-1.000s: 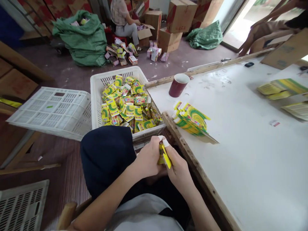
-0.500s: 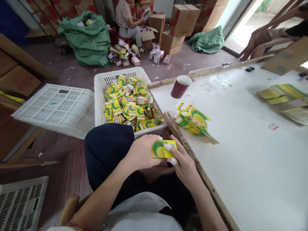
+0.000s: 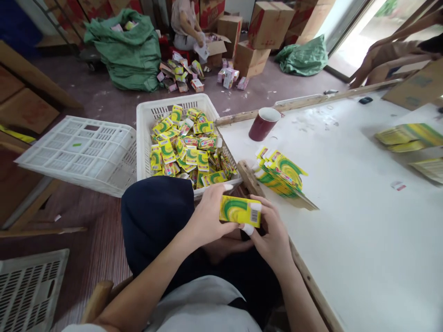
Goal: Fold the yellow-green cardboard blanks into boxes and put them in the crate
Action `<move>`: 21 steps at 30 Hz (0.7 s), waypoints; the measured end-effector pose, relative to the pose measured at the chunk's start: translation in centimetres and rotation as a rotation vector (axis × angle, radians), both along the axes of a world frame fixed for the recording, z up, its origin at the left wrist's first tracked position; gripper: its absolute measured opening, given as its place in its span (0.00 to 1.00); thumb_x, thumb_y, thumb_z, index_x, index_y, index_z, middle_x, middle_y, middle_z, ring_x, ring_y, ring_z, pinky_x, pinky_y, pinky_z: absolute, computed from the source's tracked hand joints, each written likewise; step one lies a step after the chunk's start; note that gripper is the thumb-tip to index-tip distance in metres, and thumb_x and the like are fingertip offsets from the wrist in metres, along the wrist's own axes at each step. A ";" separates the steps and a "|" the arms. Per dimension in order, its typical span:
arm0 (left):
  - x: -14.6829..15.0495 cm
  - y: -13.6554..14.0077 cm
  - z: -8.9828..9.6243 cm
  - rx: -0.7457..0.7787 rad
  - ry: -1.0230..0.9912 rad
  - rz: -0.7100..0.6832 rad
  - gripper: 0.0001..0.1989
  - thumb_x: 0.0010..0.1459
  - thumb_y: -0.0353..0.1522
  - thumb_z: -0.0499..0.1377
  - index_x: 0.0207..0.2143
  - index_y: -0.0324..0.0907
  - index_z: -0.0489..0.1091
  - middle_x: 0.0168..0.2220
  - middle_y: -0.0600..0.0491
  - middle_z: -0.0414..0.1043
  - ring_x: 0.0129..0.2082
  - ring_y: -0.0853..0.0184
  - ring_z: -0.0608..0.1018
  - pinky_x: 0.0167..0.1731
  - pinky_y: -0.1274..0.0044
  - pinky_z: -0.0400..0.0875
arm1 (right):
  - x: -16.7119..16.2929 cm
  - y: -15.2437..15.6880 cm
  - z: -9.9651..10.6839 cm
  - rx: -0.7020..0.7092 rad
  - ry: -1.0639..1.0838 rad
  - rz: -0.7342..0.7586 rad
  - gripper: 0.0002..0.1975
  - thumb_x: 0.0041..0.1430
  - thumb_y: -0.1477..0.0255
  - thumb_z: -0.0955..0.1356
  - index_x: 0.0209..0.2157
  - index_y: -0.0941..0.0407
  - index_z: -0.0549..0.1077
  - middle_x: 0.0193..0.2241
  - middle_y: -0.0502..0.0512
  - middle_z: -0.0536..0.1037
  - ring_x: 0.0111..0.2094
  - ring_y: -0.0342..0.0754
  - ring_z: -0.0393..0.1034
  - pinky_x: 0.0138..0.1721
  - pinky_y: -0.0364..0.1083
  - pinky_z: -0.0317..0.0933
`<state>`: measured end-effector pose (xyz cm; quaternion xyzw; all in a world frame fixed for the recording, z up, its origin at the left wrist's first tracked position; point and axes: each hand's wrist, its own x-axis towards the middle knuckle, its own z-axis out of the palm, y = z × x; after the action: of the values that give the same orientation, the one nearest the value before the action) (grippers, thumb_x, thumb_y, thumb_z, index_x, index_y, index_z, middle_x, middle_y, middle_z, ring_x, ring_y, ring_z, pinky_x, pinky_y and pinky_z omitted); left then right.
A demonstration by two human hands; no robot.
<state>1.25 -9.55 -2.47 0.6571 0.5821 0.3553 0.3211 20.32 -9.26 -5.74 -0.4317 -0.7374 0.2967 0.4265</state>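
Between my two hands, over my lap, is a small yellow and green cardboard box [image 3: 238, 211] with a barcode near its right end. My left hand [image 3: 207, 216] grips the box's left end, thumb below and fingers at the upper edge. At the right end, the fingers and thumb of my right hand [image 3: 273, 235] close on the box; white wraps cover some fingertips. On the table just beyond my right hand lies a fanned stack of flat yellow-green cartons [image 3: 282, 177]. A white plastic crate [image 3: 143, 138] ahead holds many small yellow boxes [image 3: 187, 152].
A maroon mug [image 3: 263, 125] stands on the white table [image 3: 353, 221], which has a wooden edge strip [image 3: 251, 180]. More flat cartons [image 3: 408, 136] lie at right. An upturned crate [image 3: 79, 150] is at left. Beyond are a green sack [image 3: 122, 53], cardboard boxes [image 3: 270, 27] and a seated person [image 3: 183, 23].
The box has turned and shifted slightly right, so its barcode end shows more fully. My right fingers have moved from its face to its right end. The seated person's hands have lowered.
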 end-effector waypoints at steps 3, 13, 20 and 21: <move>0.3 0.1 -0.5 -0.127 -0.440 0.217 0.30 0.43 0.40 0.69 0.47 0.42 0.64 0.48 0.45 0.72 0.46 0.58 0.76 0.41 0.69 0.75 | -0.1 0.2 0.2 -0.059 0.076 -0.103 0.22 0.56 0.68 0.71 0.52 0.52 0.66 0.52 0.62 0.67 0.52 0.56 0.68 0.47 0.55 0.70; -1.3 2.2 0.1 -0.136 -0.893 0.394 0.15 0.45 0.38 0.69 0.32 0.41 0.70 0.31 0.55 0.75 0.30 0.70 0.77 0.26 0.82 0.72 | 0.7 2.1 1.3 -0.158 0.026 -0.077 0.36 0.51 0.63 0.74 0.59 0.53 0.59 0.52 0.63 0.72 0.45 0.54 0.73 0.47 0.56 0.70; -2.5 4.4 -0.4 -0.121 -0.989 0.581 0.27 0.47 0.35 0.67 0.49 0.45 0.63 0.63 0.43 0.60 0.66 0.59 0.60 0.61 0.67 0.61 | 6.0 7.9 3.1 -0.042 -0.266 -0.626 0.23 0.51 0.64 0.68 0.49 0.56 0.69 0.39 0.60 0.81 0.39 0.57 0.74 0.44 0.60 0.67; -2.3 4.0 -0.8 -0.166 -0.980 0.573 0.28 0.47 0.35 0.67 0.50 0.44 0.62 0.63 0.41 0.60 0.66 0.58 0.61 0.60 0.66 0.62 | 6.4 8.4 2.8 -0.080 -0.328 -0.624 0.22 0.50 0.65 0.68 0.48 0.56 0.69 0.39 0.60 0.81 0.39 0.57 0.74 0.44 0.60 0.67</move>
<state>-1.06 -5.56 -3.23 0.2045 0.5460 0.6444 0.4948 26.73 -0.86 -2.92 -0.6944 -0.6165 0.1076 0.3552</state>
